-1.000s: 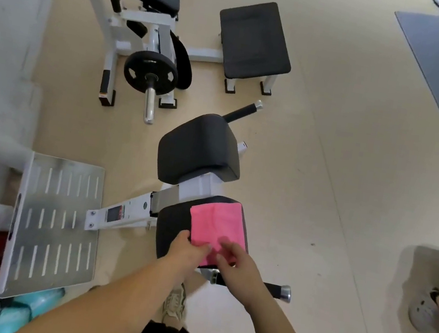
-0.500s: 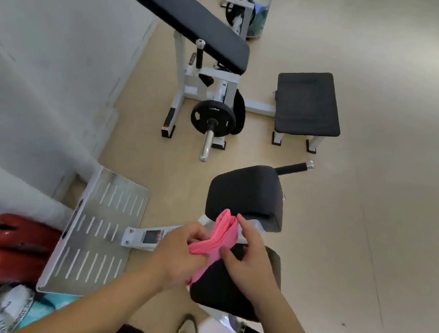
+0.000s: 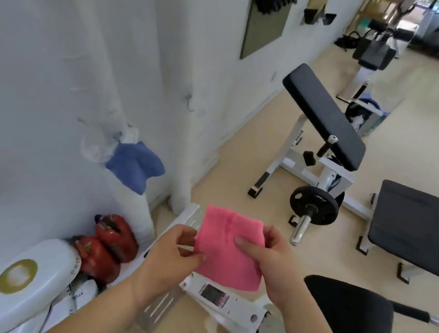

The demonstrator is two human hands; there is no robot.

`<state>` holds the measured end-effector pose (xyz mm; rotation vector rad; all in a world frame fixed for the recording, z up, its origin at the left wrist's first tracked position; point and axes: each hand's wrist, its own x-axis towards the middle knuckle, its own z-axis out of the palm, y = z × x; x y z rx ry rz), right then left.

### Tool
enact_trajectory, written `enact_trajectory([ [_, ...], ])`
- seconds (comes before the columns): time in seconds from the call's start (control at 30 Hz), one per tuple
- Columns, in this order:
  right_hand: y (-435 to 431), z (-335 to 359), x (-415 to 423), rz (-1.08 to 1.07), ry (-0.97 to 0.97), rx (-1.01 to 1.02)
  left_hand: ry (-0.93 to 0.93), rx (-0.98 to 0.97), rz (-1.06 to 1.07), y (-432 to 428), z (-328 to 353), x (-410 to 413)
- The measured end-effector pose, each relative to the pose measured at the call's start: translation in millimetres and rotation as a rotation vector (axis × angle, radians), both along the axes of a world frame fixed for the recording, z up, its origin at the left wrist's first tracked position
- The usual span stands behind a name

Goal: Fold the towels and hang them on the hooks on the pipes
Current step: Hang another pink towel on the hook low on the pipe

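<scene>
The pink towel point(image 3: 228, 251) is off any surface, held up in the air between both hands as a small folded square. The left hand point(image 3: 170, 253) pinches its near-left edge between thumb and fingertips. The right hand point(image 3: 274, 264) is clamped on the upper right corner, with the thumb laid across the front face and the fingers curled behind. Folding looks finished for this piece, since the edges lie roughly even and no loose flap hangs down, so the step in hand is likely carrying it to a hook. Up and to the left of the left hand, a blue towel point(image 3: 133, 167) already hangs against a white wrapped pipe point(image 3: 108, 62). Beyond the hands, a second wrapped pipe point(image 3: 187, 146) stands by the wall and carries a small dark hook-like shape point(image 3: 190, 102), too blurred to be sure of. The next move probably calls for reaching forward and left toward a free hook, keeping the fold pressed shut with one hand while the other catches an edge or corner over it. The cloth is soft and could spring open if either pinch loosens too early.
</scene>
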<state>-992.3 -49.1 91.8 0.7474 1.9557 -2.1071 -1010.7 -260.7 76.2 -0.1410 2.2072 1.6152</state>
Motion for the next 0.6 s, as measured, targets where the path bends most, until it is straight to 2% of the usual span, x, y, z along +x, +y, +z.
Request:
enact_trajectory([
  [0.1, -27, 20, -35, 0.205, 0.062, 0.220, 0.081, -0.100, -0.048, -30, 8, -31],
  [0.2, -51, 38, -69, 0.377, 0.149, 0.385, 0.261, -0.188, -0.240, -42, 22, -62],
  [0.27, -59, 44, -92, 0.465, 0.206, 0.442, 0.316, -0.241, -0.351, -41, 30, -87],
  [0.43, -60, 49, -141, 0.633, 0.290, 0.617, 0.229, -0.188, -0.401, -34, 49, -149],
  [0.6, -39, 57, -206, 0.617, 0.261, 0.659, 0.213, -0.191, -0.335, -21, 67, -205],
])
